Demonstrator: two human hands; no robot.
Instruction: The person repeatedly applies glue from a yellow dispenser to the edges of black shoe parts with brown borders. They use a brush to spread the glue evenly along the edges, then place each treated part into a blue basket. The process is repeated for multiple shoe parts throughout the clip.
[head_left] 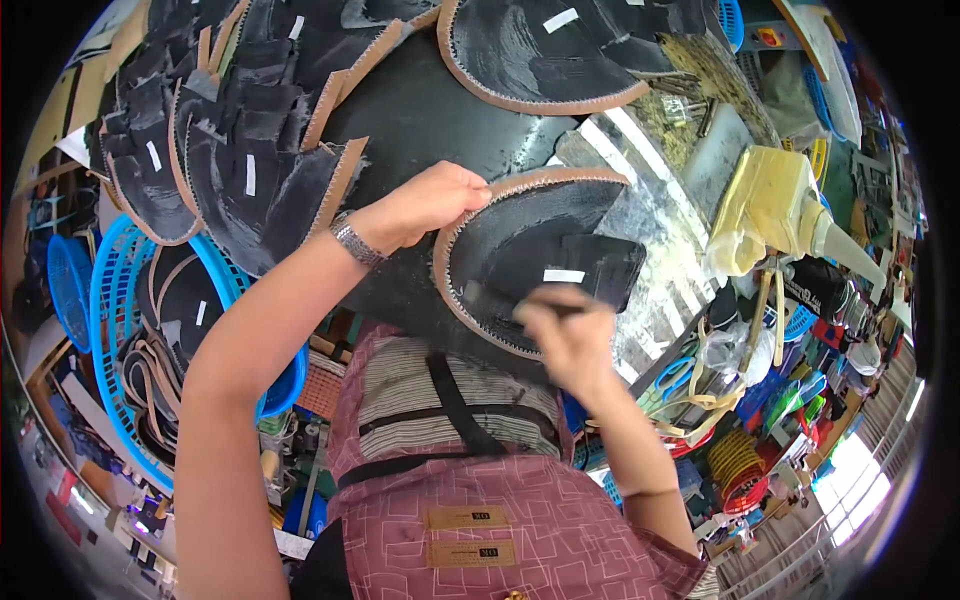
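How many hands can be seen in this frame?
2: the left hand at the tan edge of the black piece, and the right hand, motion-blurred, over its lower part. No others show.

A workshop is indicated. A black, curved piece with a tan, toothed rim point(515, 225) is held between the left hand point(440, 200) and the right hand point(572, 345). Similar black, tan-edged pieces point(225, 190) are piled beyond and left of the left hand, and others are kept in a bright blue, latticed plastic basket point(106, 275) nearer the body. Beyond the right hand, a scuffed grey slab with white stripes point(640, 195) can be seen; farther right, a yellowish, box-shaped container point(765, 200) and crowded supplies are seen.
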